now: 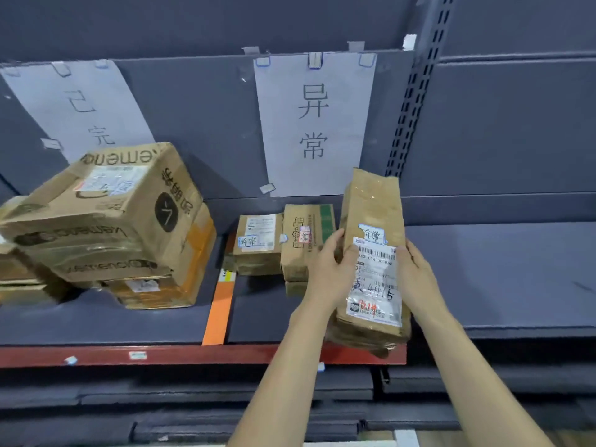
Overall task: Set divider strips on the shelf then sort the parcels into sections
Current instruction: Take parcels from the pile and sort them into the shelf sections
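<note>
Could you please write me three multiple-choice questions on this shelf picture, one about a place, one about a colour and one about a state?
1. Where does the divider strip lie?
A. Between the big box and the small parcels
B. Right of the long parcel
C. On the back wall

2. What colour is the strip?
A. Blue
B. Orange
C. White

3. How is the long parcel held?
A. One hand
B. Lying untouched
C. Both hands

Answers: 1 A, big box left, small parcels right. 2 B, plainly orange. 3 C, left hand and right hand grip its sides.
</note>
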